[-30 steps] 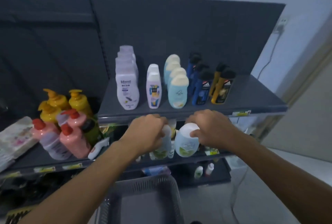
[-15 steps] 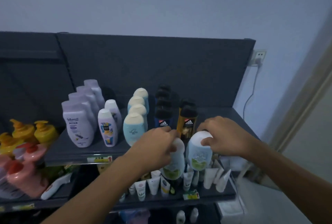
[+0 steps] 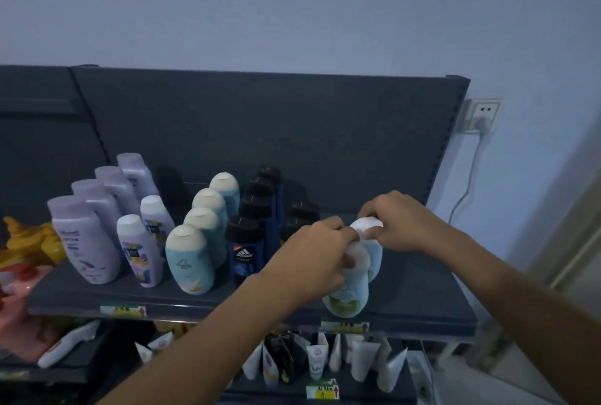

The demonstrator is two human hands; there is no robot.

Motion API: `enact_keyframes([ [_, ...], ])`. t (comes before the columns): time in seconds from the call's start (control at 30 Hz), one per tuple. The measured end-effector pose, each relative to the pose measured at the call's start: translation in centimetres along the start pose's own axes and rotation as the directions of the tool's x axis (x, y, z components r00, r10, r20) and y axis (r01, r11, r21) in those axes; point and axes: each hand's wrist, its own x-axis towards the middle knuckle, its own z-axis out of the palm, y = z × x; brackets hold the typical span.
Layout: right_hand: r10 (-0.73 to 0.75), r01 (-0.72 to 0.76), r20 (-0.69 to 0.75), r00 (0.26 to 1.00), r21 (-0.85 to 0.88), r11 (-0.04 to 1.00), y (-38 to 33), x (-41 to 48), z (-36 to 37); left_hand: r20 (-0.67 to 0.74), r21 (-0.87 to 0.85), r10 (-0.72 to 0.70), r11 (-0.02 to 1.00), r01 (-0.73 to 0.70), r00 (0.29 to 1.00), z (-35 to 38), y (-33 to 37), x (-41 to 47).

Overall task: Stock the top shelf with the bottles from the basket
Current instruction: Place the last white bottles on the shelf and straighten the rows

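Here, right of the adidas bottle (image 3: 244, 256), front bottle (image 3: 346, 294) is gripped by left hand (image 3: 312, 258), rear bottle (image 3: 374, 258) cap-pinched by right hand (image 3: 400, 225) — both are best set upright.

- Plain pale blue-grey wall (image 3: 292, 8) fills the upper half, in dim, bluish light.
- A dark grey rack (image 3: 260, 131) stands against it; its flat back panel rises above the top shelf (image 3: 422, 294).
- A white socket (image 3: 481, 112) sits on the wall just right of the rack, with a plug in it; a pale cable (image 3: 468, 186) hangs down.
- A beige strip (image 3: 582, 242), perhaps a door frame, slants along the right edge.
- Pale floor (image 3: 494, 382) shows at lower right.
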Motion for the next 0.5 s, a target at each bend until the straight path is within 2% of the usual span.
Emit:
enact_keyframes([
  [0.5,-0.059,0.054,0.037,0.998,0.117,0.992,3.5,5.4,2.3,0.049,0.043,-0.097,0.995,0.095,0.994,4.2,-0.2,5.2],
])
